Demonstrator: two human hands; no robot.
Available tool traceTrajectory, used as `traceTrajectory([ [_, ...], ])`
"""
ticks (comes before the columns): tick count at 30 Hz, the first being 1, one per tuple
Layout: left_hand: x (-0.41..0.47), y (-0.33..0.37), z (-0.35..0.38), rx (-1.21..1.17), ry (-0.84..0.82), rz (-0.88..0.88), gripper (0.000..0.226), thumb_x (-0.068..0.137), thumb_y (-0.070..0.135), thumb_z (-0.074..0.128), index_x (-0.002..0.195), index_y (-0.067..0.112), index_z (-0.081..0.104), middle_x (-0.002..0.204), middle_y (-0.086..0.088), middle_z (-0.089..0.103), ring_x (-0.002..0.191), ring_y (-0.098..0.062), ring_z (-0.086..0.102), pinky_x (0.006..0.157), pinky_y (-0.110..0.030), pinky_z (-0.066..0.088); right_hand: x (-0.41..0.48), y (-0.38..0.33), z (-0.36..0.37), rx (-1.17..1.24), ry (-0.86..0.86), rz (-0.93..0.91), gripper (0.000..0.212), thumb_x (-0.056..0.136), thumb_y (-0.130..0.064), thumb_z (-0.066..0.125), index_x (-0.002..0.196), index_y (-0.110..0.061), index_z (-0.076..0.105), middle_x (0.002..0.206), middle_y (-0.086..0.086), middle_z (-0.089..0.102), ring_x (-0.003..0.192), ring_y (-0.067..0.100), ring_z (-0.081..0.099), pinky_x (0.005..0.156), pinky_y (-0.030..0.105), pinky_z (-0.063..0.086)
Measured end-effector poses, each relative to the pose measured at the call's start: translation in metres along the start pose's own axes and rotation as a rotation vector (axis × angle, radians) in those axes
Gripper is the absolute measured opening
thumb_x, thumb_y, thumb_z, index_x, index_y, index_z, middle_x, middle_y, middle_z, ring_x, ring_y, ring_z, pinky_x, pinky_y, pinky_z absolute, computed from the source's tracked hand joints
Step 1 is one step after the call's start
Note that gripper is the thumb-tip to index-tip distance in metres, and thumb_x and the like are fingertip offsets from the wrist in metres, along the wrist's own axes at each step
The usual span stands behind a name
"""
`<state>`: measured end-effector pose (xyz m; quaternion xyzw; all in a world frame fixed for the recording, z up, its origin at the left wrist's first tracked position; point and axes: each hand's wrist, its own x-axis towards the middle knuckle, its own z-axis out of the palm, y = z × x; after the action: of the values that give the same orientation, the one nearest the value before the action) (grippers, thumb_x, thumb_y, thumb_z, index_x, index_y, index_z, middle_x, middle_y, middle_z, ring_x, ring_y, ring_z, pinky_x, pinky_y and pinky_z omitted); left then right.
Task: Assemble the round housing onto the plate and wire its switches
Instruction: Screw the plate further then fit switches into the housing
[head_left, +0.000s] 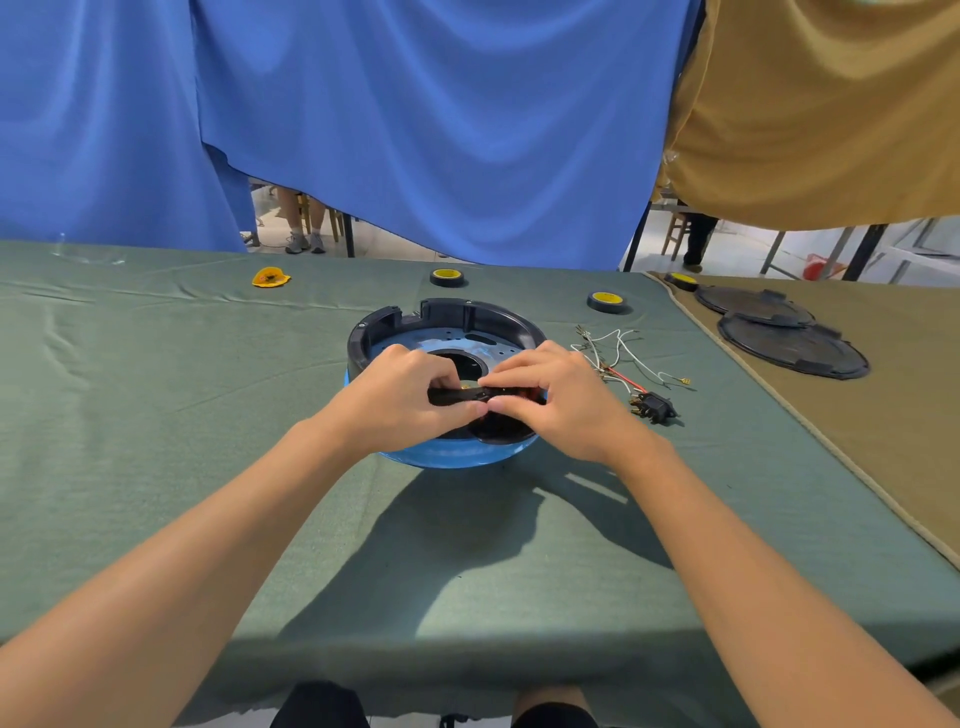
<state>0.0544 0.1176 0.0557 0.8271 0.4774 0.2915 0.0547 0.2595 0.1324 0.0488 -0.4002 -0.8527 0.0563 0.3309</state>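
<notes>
Both hands meet over the near rim of the round housing (448, 313). L hand (410, 400) has fingers curled, pinching 1 end of a small black part (456, 397); R hand (561, 400) pinches the other end w/ thumb & fingers. Housing sits on the blue plate (452, 458), mid green cloth (156, 415). Just R of it lie loose wires (618, 353), then 1 black switch (655, 407), apart from my hands.

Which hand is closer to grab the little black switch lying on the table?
Probably the right hand. The loose switch lies on the cloth just beside it, near the wires. The left hand, also pinching the black part, is farther off.
</notes>
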Motion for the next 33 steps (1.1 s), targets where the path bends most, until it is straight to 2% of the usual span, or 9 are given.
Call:
traceTrajectory([
  [2,-0.001,0.001,0.003,0.044,0.015,-0.016,0.038,0.083,0.048,0.073,0.083,0.010,0.070,0.066,-0.005,0.064,0.063,-0.020,0.054,0.058,-0.029,0.039,0.000,0.001,-0.004,0.016,-0.026,0.014,0.025,0.087,-0.026,0.071,0.112,-0.023,0.074,0.113,-0.007,0.070,0.102,0.015,0.052,0.096,0.046,0.040],
  [8,-0.001,0.003,0.009,0.170,0.051,0.006,0.038,0.082,0.046,0.074,0.081,0.009,0.064,0.067,-0.001,0.063,0.064,-0.021,0.056,0.061,-0.034,0.046,-0.003,-0.001,0.004,0.037,0.058,0.044,0.020,0.087,-0.027,0.071,0.106,-0.023,0.076,0.109,-0.009,0.071,0.098,0.009,0.048,0.096,0.045,0.037],
  [16,0.003,0.000,0.009,0.202,0.012,0.014,0.039,0.082,0.047,0.073,0.081,0.009,0.062,0.071,-0.002,0.063,0.067,-0.022,0.057,0.063,-0.036,0.047,-0.005,-0.006,0.011,0.043,0.165,0.067,0.017,0.084,-0.031,0.074,0.098,-0.023,0.079,0.101,-0.008,0.074,0.099,0.017,0.058,0.093,0.048,0.042],
  [18,0.004,-0.002,0.010,0.231,0.004,0.010,0.043,0.082,0.051,0.072,0.087,0.010,0.063,0.077,-0.001,0.064,0.075,-0.023,0.058,0.067,-0.036,0.047,-0.009,-0.004,0.012,0.031,0.168,0.058,0.021,0.084,-0.030,0.074,0.103,-0.021,0.077,0.106,-0.007,0.074,0.104,0.014,0.059,0.097,0.039,0.044],
  [21,0.001,-0.002,0.017,0.269,0.125,0.048,0.050,0.081,0.056,0.070,0.109,0.015,0.062,0.102,0.001,0.066,0.099,-0.023,0.059,0.081,-0.038,0.047,-0.017,0.005,0.004,0.075,0.287,0.088,0.019,0.085,-0.024,0.073,0.101,-0.016,0.077,0.105,-0.005,0.073,0.103,0.008,0.058,0.095,0.011,0.037],
  [24,0.005,0.003,0.027,0.255,0.137,0.090,0.053,0.086,0.059,0.062,0.121,0.019,0.059,0.121,0.004,0.064,0.114,-0.022,0.055,0.089,-0.038,0.044,-0.026,0.027,-0.012,-0.047,0.405,0.233,0.011,0.087,-0.018,0.070,0.092,-0.012,0.077,0.097,0.000,0.074,0.095,0.020,0.062,0.086,0.023,0.039],
  [27,0.015,0.010,0.037,0.354,0.130,0.137,0.042,0.093,0.057,0.052,0.116,0.023,0.060,0.112,0.007,0.067,0.108,-0.021,0.059,0.069,-0.032,0.041,-0.035,0.057,-0.028,-0.252,0.297,0.484,0.019,0.093,-0.026,0.061,0.102,-0.017,0.075,0.106,0.002,0.071,0.103,0.026,0.057,0.085,0.033,0.042],
  [30,0.019,0.018,0.043,0.439,0.107,0.117,0.034,0.096,0.055,0.046,0.109,0.026,0.060,0.093,0.009,0.068,0.091,-0.018,0.064,0.048,-0.027,0.023,-0.045,0.080,-0.036,-0.459,0.174,0.743,0.030,0.097,-0.037,0.053,0.111,-0.016,0.070,0.108,0.008,0.068,0.105,0.030,0.055,0.081,0.040,0.049],
  [33,0.021,0.023,0.046,0.448,0.112,0.081,0.031,0.096,0.053,0.048,0.107,0.028,0.061,0.083,0.008,0.067,0.080,-0.018,0.064,0.045,-0.025,0.018,-0.049,0.090,-0.035,-0.488,0.080,0.879,0.036,0.095,-0.044,0.055,0.106,-0.012,0.065,0.102,0.009,0.067,0.098,0.031,0.058,0.069,0.035,0.047],
])
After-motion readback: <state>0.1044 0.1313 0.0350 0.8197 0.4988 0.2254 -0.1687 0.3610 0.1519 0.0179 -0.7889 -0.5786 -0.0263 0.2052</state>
